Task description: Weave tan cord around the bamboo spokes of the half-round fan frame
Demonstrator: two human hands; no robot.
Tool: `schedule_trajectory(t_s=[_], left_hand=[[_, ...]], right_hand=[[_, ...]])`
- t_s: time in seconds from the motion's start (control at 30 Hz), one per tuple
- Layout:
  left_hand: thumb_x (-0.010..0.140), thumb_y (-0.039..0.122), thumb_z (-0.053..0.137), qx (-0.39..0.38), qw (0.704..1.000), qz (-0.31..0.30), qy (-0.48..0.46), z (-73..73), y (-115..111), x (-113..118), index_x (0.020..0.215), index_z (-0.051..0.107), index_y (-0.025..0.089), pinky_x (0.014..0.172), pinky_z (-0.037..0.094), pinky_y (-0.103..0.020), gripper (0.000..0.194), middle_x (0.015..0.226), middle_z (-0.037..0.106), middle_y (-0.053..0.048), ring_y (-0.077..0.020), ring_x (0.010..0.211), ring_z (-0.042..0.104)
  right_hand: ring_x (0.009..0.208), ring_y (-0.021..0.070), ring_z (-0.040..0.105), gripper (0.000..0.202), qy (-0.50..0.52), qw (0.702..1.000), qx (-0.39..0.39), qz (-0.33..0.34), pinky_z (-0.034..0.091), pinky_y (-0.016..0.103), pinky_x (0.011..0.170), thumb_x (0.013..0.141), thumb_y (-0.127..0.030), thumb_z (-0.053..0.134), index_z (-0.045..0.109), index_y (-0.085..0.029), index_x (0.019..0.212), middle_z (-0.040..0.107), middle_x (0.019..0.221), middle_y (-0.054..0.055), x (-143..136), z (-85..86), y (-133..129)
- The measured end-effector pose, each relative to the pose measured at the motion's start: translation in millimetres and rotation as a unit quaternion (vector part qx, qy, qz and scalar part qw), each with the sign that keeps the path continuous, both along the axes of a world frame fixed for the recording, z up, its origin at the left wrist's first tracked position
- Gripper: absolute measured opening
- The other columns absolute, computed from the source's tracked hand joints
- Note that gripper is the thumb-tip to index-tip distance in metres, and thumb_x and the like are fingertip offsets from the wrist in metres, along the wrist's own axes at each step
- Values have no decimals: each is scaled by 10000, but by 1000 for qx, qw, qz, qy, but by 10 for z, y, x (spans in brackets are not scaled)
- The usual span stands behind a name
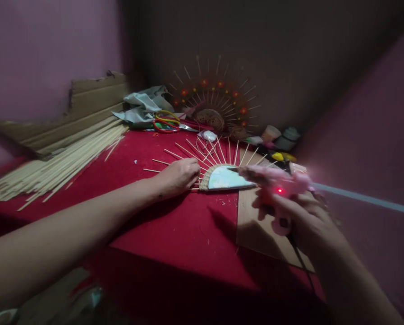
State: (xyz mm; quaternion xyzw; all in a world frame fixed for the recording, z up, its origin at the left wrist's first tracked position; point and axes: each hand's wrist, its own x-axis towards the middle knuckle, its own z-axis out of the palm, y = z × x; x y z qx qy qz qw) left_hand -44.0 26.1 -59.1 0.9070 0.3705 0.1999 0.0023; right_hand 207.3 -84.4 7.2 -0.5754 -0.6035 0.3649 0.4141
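Note:
A half-round piece with a pale, light-blue face and a woven twine edge lies on the red cloth, thin sticks fanning out from its curved side. At its left end, my left hand is closed among the sticks; its fingertips are hidden, so what they pinch does not show. My right hand grips a pink hot glue gun with a red light glowing on its side. The gun's dark nozzle points left, just over the right part of the pale face.
A bundle of thin sticks lies at left before folded cardboard. Scissors rest near a grey cloth. A decorated sunburst stands behind. A brown board lies at right; the gun's cord hangs down.

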Motion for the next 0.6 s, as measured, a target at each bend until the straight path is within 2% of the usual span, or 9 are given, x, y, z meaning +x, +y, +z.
schedule_trajectory(t_s=[0.1,0.13,0.2,0.27,0.37,0.47,0.6], left_hand=[[833,116,428,-10,1000,12,2,3,-12,13,746,570,101,645,420,-259,166,785,548,-79,-140,692,497],[835,114,423,-13,1000,14,6,6,-17,16,742,569,103,643,417,-258,173,780,546,-76,-139,686,492],[833,114,424,-15,1000,21,10,8,-26,22,729,564,109,636,409,-257,175,767,540,-68,-137,675,481],[835,137,433,-16,999,30,8,4,-30,27,726,561,116,630,403,-259,170,755,535,-61,-137,663,472],[861,183,414,-20,999,37,3,-8,-28,36,744,556,119,631,399,-264,194,749,529,-62,-142,661,466],[875,185,382,-23,999,36,10,-8,-27,46,746,543,124,639,397,-268,215,758,526,-67,-146,672,468],[872,186,374,-36,998,36,21,22,-41,51,746,534,126,653,404,-269,213,776,530,-73,-148,684,476]], right_hand=[[434,104,466,211,-58,995,-50,64,380,217,400,736,-309,582,627,-191,566,550,496,12,-307,90,138],[399,90,418,246,-73,994,-48,65,353,212,381,733,-305,591,574,-196,514,476,439,-15,-375,81,159],[389,84,386,267,-89,992,-53,73,326,210,369,761,-330,565,536,-200,530,433,439,-34,-449,-9,181],[413,85,404,275,-83,992,-59,79,314,209,376,810,-392,497,550,-197,624,476,501,-30,-453,-154,195],[422,92,425,333,-133,986,-68,79,311,218,391,836,-452,442,545,-183,669,494,511,-22,-420,-316,216],[406,93,417,312,-214,974,-22,71,309,219,403,835,-396,453,544,-180,629,466,455,-26,-438,-309,230],[386,90,367,347,-277,955,76,70,304,216,398,818,-322,483,508,-195,496,387,380,-32,-524,-184,223]])
